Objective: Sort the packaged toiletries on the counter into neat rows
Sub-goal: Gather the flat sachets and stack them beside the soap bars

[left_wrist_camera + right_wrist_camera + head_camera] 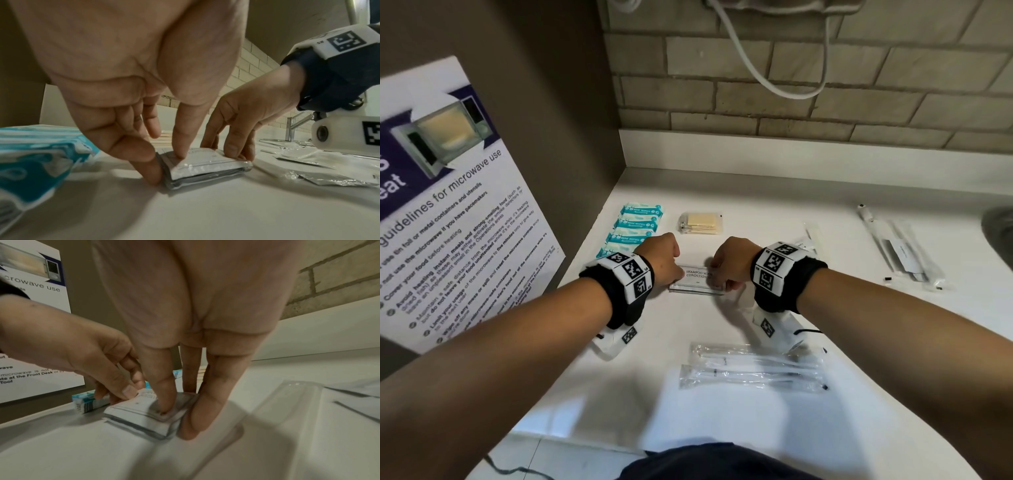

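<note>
counter (774, 192): white | wipes packs (635, 222): teal and white print | shampoo sachets (697, 279): white, black lettering, grey edges | soap packet (701, 223): pale yellow in clear wrap | wall tiles (808, 85): beige brick pattern | wrist bands (631, 274): black-and-white square markers

The desk (774, 192) is smooth, matt white. The sachets (205, 167) at mid-frame look like thin foil-backed plastic, glossy with crimped edges. The wipe packs (635, 224), upper left of centre, are soft glossy plastic film. The sleeves (751, 368) at the lower centre are clear, crinkled plastic. The wall (808, 78) across the top is rough, matt brick. The poster (448, 212) at left is smooth paper.
</note>
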